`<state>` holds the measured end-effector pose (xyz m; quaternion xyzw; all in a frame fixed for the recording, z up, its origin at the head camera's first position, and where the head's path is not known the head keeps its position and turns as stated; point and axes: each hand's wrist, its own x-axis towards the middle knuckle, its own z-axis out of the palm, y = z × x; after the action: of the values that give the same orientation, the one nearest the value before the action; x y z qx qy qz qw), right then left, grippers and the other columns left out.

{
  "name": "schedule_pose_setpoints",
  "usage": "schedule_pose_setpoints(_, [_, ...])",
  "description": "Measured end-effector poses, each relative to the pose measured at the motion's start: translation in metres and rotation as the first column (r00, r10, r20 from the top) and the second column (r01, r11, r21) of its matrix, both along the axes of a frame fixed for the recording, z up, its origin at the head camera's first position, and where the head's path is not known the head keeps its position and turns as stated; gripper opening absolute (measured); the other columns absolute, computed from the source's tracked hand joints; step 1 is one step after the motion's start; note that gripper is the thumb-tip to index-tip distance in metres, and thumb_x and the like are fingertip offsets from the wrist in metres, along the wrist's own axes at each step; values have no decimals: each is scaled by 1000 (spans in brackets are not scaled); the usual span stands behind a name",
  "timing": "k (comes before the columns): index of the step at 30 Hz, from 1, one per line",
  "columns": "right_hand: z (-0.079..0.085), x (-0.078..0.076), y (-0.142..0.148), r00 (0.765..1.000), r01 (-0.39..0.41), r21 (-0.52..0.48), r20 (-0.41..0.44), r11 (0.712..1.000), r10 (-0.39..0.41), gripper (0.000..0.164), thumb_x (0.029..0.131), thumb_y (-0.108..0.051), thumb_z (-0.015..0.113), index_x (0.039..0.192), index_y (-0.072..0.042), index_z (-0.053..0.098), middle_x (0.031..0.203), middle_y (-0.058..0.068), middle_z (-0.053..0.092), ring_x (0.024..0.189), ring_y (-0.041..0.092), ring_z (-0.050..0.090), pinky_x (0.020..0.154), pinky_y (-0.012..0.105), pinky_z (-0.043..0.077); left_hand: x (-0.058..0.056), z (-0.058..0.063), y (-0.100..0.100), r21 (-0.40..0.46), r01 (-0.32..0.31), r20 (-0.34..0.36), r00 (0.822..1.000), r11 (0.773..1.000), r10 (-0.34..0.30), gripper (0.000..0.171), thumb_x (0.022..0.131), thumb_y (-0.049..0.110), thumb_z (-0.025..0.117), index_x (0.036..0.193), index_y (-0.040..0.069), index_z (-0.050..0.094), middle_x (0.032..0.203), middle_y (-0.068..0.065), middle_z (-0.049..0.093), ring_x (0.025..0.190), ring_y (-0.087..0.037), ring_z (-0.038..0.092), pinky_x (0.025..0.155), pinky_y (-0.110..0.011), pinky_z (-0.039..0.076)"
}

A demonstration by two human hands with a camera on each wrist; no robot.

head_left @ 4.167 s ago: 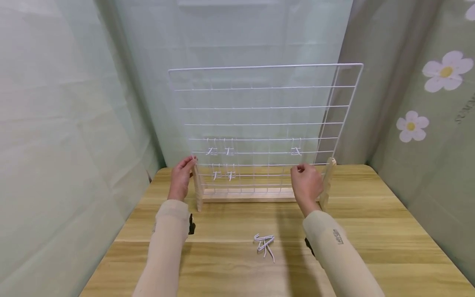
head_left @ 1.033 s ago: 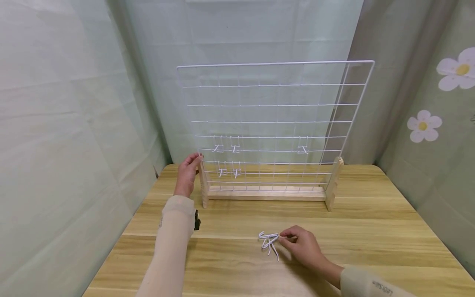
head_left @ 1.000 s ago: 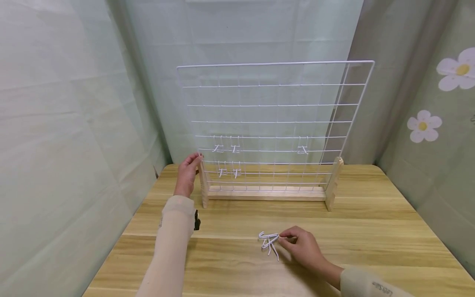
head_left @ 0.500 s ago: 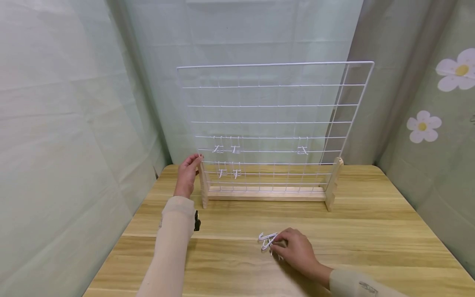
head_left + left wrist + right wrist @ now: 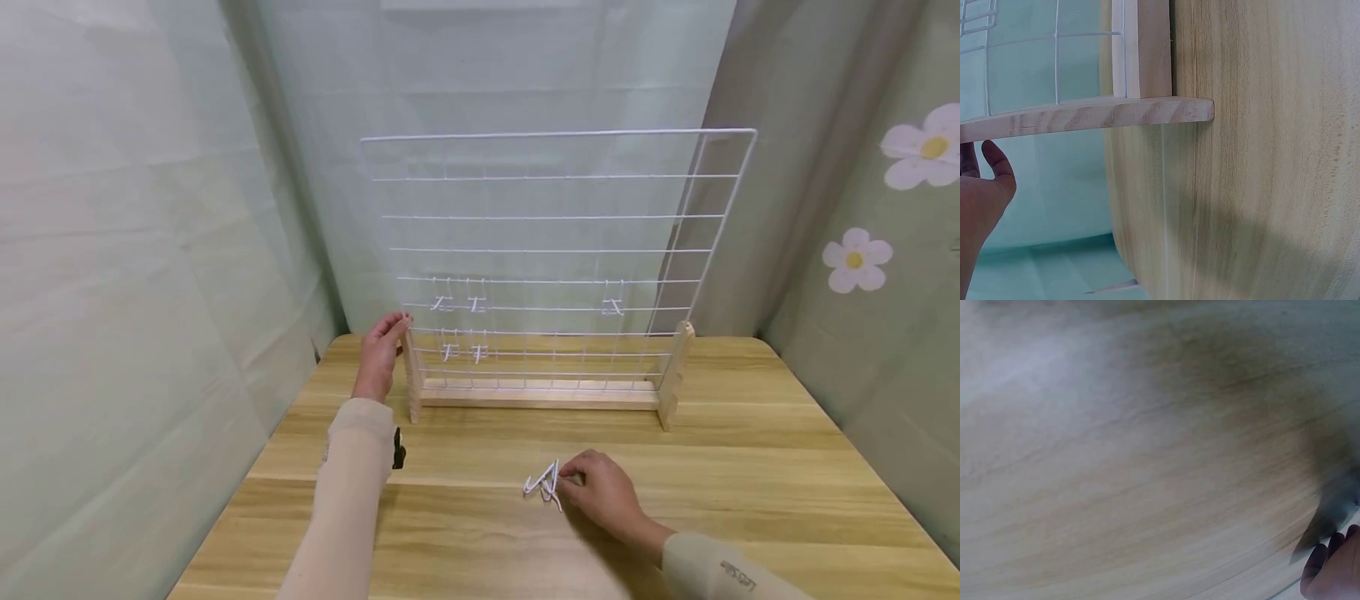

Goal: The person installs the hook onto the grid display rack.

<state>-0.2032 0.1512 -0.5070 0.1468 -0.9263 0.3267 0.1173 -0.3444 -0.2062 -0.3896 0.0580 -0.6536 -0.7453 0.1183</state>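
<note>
A white wire grid rack stands on a wooden base near the back of the table. My left hand grips its left wooden upright near the top; in the left wrist view, the thumb lies against the upright's edge. At the table's middle, my right hand pinches the end of a white wire hook between thumb and fingertips. That hook is tangled with at least one more, and the fingers partly cover them. In the right wrist view only part of the right hand shows, not the hooks.
Several white hooks hang on the grid's lower rows, among them a left one and a lone right one. The wooden table spreads in front of the rack. Pale green curtains enclose the table.
My right hand came down from the rack's right side to the loose hooks. In the last half second they have tilted upward in its fingertips. My left hand keeps its grip on the upright.
</note>
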Motion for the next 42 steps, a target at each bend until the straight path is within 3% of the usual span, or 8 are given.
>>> schedule_pose_setpoints(9, [-2,-1,-3,998,-28,48,-48,998,30,12,73,-17,85,76,-22,74,84,-13,62,85,14,59,74,37,49,1,-1,0,8,-12,-15,1000,1000,12,25,97,31,65,115,13,62,122,0,60,119,-19,49,107,-41,38])
schedule_pose_setpoints(14, [-3,-1,-5,998,-23,58,-49,998,26,10,75,-16,84,75,-22,76,85,-11,63,85,16,59,73,37,49,0,-1,-1,3,-5,-16,1000,1000,6,30,98,31,64,119,10,61,125,-2,60,120,-18,49,108,-42,37])
schedule_pose_setpoints(25, [-2,1,-4,1000,-14,6,-12,1000,14,9,78,-16,83,77,-20,75,84,-12,63,84,14,60,74,36,50,1,-3,0,-2,-8,-2,1000,1000,8,26,99,31,63,116,12,62,126,-2,60,118,-16,49,107,-41,37])
schedule_pose_setpoints(28, [1,-1,-3,999,-16,-20,-29,1000,15,10,77,-14,84,76,-20,75,83,-13,62,82,13,61,73,34,50,3,0,0,6,1,2,1000,1000,-1,30,99,30,63,121,10,61,127,-2,59,119,-17,48,108,-40,36])
schedule_pose_setpoints(31, [4,-4,-1,998,-17,-22,-53,1000,16,11,77,-13,84,76,-19,75,82,-13,63,80,13,62,71,33,50,9,11,1,24,16,15,1000,1000,-16,32,99,25,62,125,7,59,124,-1,59,119,-18,48,110,-41,35])
schedule_pose_setpoints(34, [8,-8,1,997,-19,-8,-69,1000,19,8,78,-14,83,77,-18,76,84,-10,65,82,16,64,72,37,51,7,13,0,28,9,13,1000,1000,-9,28,99,26,63,122,9,60,123,-1,60,118,-17,49,109,-41,35])
schedule_pose_setpoints(38, [13,-11,5,997,-11,6,-82,1000,11,7,80,-13,81,79,-17,76,88,-4,67,85,22,66,76,43,52,0,4,-2,12,-10,7,1000,1000,10,28,98,31,64,119,12,61,127,-1,59,119,-16,49,108,-40,36])
schedule_pose_setpoints(42, [19,-13,8,996,16,5,-87,1000,-16,7,82,-12,79,80,-17,76,88,-3,69,85,22,68,75,42,53,2,2,0,3,-2,20,1000,1000,2,33,99,32,63,125,11,60,129,-1,58,121,-17,48,109,-40,36])
